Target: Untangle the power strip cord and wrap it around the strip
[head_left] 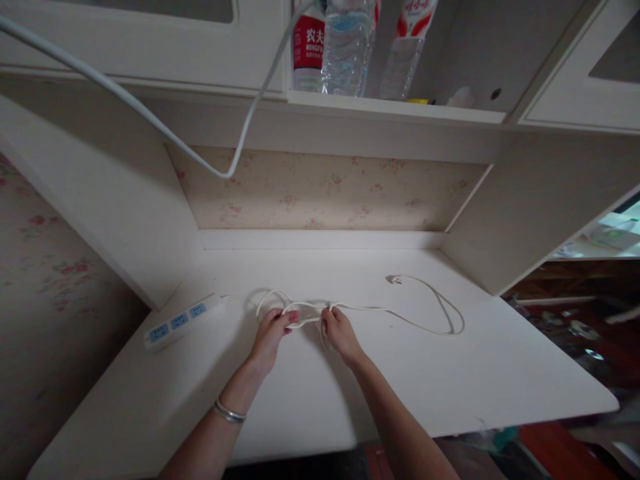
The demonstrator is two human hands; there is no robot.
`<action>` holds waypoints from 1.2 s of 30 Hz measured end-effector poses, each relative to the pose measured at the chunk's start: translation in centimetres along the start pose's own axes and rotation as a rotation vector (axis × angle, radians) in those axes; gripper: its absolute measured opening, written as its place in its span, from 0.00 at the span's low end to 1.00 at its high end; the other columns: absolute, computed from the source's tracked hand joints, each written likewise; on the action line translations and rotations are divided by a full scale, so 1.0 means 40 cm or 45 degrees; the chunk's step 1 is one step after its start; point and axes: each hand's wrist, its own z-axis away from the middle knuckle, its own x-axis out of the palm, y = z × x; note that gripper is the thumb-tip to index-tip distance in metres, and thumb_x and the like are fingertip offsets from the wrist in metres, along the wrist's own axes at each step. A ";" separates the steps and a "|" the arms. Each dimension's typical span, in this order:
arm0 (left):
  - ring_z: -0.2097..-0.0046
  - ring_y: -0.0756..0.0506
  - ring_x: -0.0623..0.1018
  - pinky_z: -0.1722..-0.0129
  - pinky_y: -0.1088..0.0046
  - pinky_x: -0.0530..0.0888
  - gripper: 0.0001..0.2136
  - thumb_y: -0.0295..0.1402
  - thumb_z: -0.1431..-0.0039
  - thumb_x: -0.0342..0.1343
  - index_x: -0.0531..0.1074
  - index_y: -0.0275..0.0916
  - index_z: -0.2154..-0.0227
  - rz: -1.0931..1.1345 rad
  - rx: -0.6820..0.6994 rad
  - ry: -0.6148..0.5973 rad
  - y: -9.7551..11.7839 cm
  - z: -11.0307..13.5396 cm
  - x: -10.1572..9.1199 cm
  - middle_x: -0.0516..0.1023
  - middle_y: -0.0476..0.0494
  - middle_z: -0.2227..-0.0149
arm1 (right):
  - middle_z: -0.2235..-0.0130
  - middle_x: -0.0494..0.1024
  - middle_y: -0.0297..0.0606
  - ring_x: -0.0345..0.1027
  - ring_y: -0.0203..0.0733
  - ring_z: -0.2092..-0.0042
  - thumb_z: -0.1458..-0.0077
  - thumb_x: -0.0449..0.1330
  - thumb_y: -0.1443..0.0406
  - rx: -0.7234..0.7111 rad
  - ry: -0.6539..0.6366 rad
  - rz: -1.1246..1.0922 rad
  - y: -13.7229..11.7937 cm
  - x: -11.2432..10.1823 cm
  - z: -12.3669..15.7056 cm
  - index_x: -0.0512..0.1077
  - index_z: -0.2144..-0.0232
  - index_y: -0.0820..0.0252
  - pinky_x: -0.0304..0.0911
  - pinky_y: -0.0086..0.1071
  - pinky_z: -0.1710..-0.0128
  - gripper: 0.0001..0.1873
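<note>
A white power cord (380, 309) is held in both hands above the middle of the white desk, partly looped between them. My left hand (274, 328) is closed around the strands on the left, where a round loop stands out behind the fingers. Pinching the cord a short way to the right is my right hand (339, 329), with a small bend hanging below it. To the left lies a white power strip (180, 323) with blue socket faces, and the cord runs from its end. On the right the cord curves round to its plug (395, 280), lying on the desk.
The white desk (425, 380) has a raised back edge and side panels. Above it, a shelf (400, 110) holds several plastic bottles (345, 53). A thick white cable (150, 117) hangs across the upper left. Cluttered things lie beyond the desk's right edge.
</note>
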 end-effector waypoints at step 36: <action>0.54 0.40 0.71 0.54 0.64 0.67 0.12 0.38 0.37 0.47 0.71 0.37 0.60 -1.740 0.972 -0.427 0.096 0.048 0.251 0.73 0.36 0.58 | 0.81 0.63 0.28 0.57 0.33 0.79 0.50 0.58 0.45 0.005 0.201 -0.559 0.093 -0.143 0.003 0.69 0.73 0.60 0.56 0.29 0.77 0.23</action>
